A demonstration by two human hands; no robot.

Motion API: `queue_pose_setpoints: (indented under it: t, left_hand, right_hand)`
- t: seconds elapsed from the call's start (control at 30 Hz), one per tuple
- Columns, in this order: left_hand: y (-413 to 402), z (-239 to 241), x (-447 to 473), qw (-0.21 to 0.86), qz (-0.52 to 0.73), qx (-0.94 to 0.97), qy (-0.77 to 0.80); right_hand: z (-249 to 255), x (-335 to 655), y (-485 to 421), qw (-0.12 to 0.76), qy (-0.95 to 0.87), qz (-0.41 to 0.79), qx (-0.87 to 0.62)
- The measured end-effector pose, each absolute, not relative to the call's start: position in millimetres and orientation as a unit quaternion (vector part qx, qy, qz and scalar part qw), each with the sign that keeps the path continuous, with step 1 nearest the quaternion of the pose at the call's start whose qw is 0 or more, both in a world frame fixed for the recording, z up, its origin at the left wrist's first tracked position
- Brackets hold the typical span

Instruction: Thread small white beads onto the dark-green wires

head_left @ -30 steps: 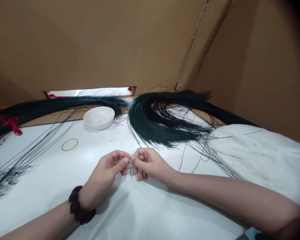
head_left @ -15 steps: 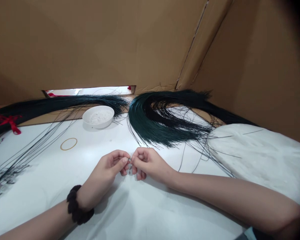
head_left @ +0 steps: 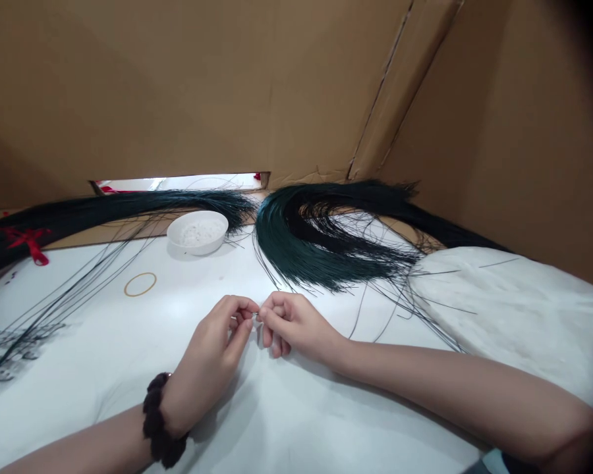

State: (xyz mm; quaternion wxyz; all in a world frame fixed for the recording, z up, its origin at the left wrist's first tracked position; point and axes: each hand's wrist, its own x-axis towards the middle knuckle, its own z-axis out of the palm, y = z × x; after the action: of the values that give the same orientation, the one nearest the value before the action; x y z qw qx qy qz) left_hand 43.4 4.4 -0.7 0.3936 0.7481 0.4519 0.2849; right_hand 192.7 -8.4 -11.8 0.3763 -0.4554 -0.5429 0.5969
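Above the white table top (head_left: 296, 421), my two hands meet fingertip to fingertip. My right hand (head_left: 294, 322) is closed, its thumb and forefinger pinching a tiny dark piece (head_left: 255, 315) too small to name. My left hand (head_left: 217, 355), with a dark bobbled band (head_left: 161, 421) at its wrist, curls toward the same piece from the left. Its thumb and forefinger are bent round the piece, the thumb tip a little lower; how firmly they grip is hidden. Just beyond the hands lies a curved bundle of dark green strands (head_left: 296, 253).
A white bowl (head_left: 197, 243) with whitish bits stands behind the hands, near a tan rubber band (head_left: 140, 284). Another dark bundle (head_left: 103, 207), tied with red ribbon (head_left: 32, 243), lies left. A white wrapped bundle (head_left: 518, 303) sits right. Cardboard walls (head_left: 178, 85) enclose the back.
My left hand has turned slightly, its thumb drawing back and down from the forefinger. My right hand stays almost where it was, still pinching.
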Motion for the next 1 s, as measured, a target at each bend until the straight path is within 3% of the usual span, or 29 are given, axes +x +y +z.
queue_pose_setpoints:
  t: [0.23, 0.8, 0.87, 1.0]
  left_hand:
    - [0, 1, 40, 0.343, 0.288, 0.779, 0.438]
    - [3, 3, 41, 0.384, 0.315, 0.740, 0.454]
    - [11, 3, 37, 0.341, 0.309, 0.755, 0.468]
    - [39, 0, 19, 0.143, 0.278, 0.788, 0.530]
  right_hand:
    - [-14, 192, -10, 0.364, -0.574, 0.582, -0.447]
    - [-9, 190, -2, 0.336, -0.542, 0.616, -0.462]
    - [-10, 190, -2, 0.351, -0.536, 0.612, -0.464]
    - [-12, 191, -2, 0.360, -0.525, 0.612, -0.471]
